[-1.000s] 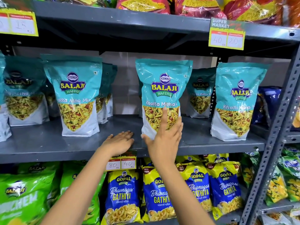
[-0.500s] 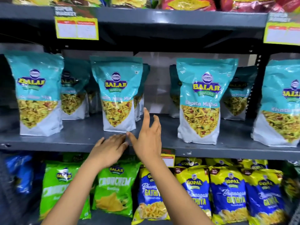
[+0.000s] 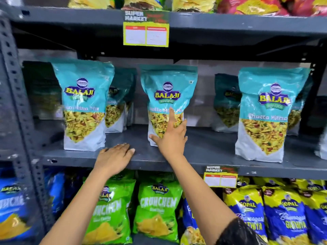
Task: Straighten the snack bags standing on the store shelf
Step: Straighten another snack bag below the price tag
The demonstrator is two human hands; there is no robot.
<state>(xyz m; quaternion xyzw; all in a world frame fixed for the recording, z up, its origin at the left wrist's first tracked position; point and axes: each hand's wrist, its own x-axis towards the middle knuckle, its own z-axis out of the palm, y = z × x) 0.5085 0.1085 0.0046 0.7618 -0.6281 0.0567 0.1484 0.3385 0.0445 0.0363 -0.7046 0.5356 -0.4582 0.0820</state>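
Teal Balaji snack bags stand upright along the grey metal shelf (image 3: pixel 203 152). My right hand (image 3: pixel 170 138) lies with spread fingers against the lower front of the middle bag (image 3: pixel 168 96), holding nothing. My left hand (image 3: pixel 114 157) rests palm down on the shelf's front edge, between the left bag (image 3: pixel 83 103) and the middle bag. Another front bag (image 3: pixel 265 112) stands to the right. Darker bags (image 3: pixel 225 101) stand behind in the back row, partly hidden.
A perforated upright post (image 3: pixel 19 110) bounds the shelf on the left. The shelf above carries a yellow price tag (image 3: pixel 146 34). Green bags (image 3: pixel 157 209) and blue-yellow bags (image 3: pixel 247 214) fill the lower shelf; a second price tag (image 3: pixel 220 178) hangs there.
The view has swung left along the shelf. My right hand left the earlier bag and now touches the middle bag's front. My left hand slid along the shelf edge.
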